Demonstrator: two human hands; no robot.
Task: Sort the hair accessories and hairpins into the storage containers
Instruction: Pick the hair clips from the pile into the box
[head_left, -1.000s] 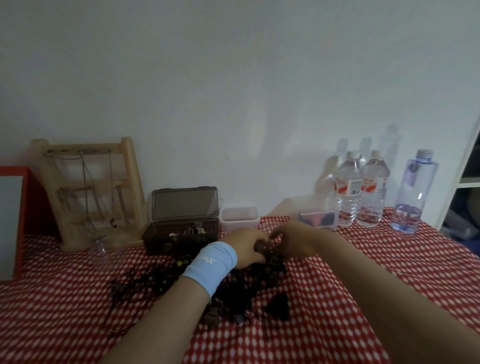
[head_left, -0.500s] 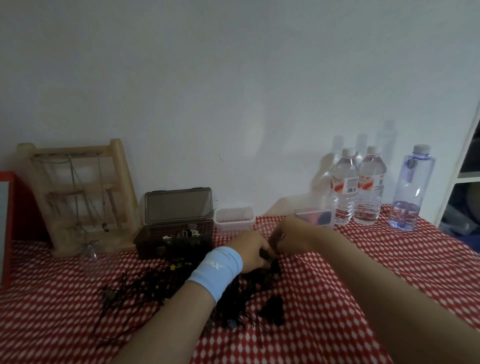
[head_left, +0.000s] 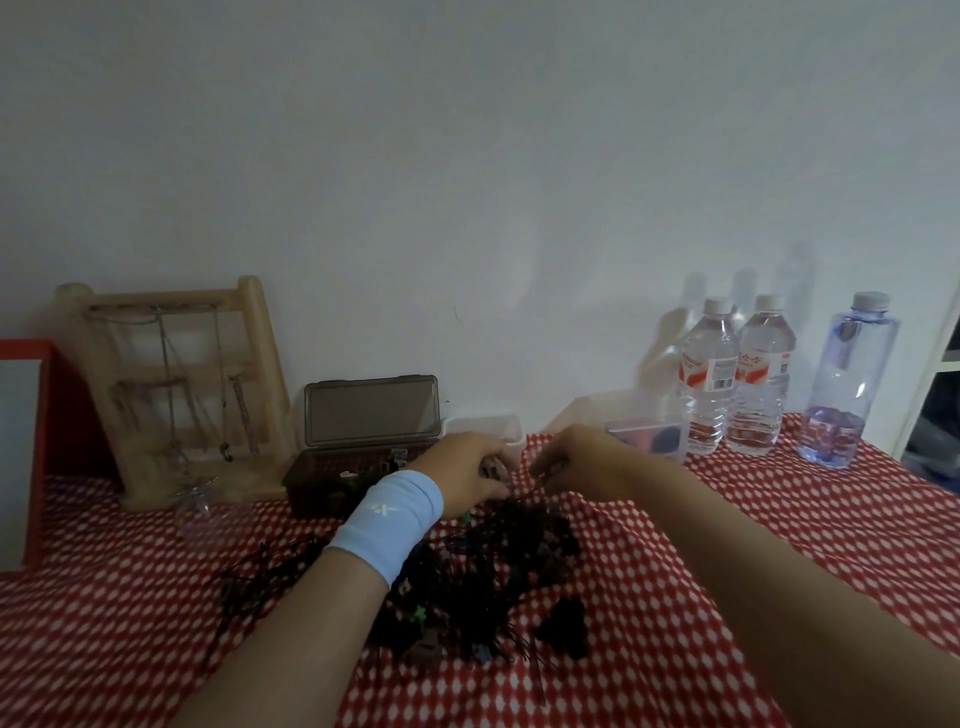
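A table (head_left: 779, 519) covered in a red cloth with white dots fills the lower half of the view, set against a plain pale wall. At the back left a wooden rack (head_left: 176, 384) hung with thin chains leans on the wall. At the back right stand three water bottles (head_left: 761, 374).

Between them sit the storage containers. A dark storage box (head_left: 332, 483) has its lid (head_left: 371, 410) tipped up and open, and a few small items already show inside. Just beside it on the right is a small white container (head_left: 483, 423), and farther right a clear container (head_left: 649, 439).

In front of the containers, at the middle of the table, lies a loose pile of hair accessories (head_left: 498, 566), dark and tangled, with thin hairpins straggling out to its left.

Both arms reach in over the pile. The left hand (head_left: 467, 467), with a pale blue wristband (head_left: 387, 517), hovers at the pile's far edge; its grip is narrow, fingers curled round a small dark piece (head_left: 488, 472). The right hand (head_left: 582, 457) is close beside it, fingers bent down to the top of the pile. The picture is too dim to tell whether its grip holds anything.

The step in hand looks like teasing one item free of the tangle, with most of the sorting still to do. The next move likely calls for working that piece clear of the clinging strands, judging what kind it is, and carrying it the short way to the matching container.
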